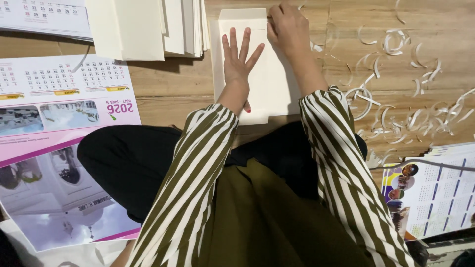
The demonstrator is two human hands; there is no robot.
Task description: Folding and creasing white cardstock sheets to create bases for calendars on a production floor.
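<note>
The left hand point(238, 57) lies flat, palm down, on a cream envelope point(257, 74), its fingers point(233, 42) spread wide and gripping nothing. The right hand point(288, 27) is bent over the envelope's upper edge, fingers curled and pinching at the flap near the top centre of the frame. Both forearms come up from the lower middle in olive-and-white striped sleeves point(198, 173).

The envelope sits in the upper middle of the frame on the wooden floor point(168, 84), just beyond the person's folded legs. To its left, in the upper part of the frame, a stack of cream sheets point(148, 24) lies just beside it. Curled white paper strips point(396, 79) are scattered across the right side, well clear of the hands.

Along the left edge lie large calendar sheets point(59, 148), white with pink bands and pale photographs. At the lower right another pile of printed calendar pages point(435, 193) shows small round pictures and blue columns.
</note>
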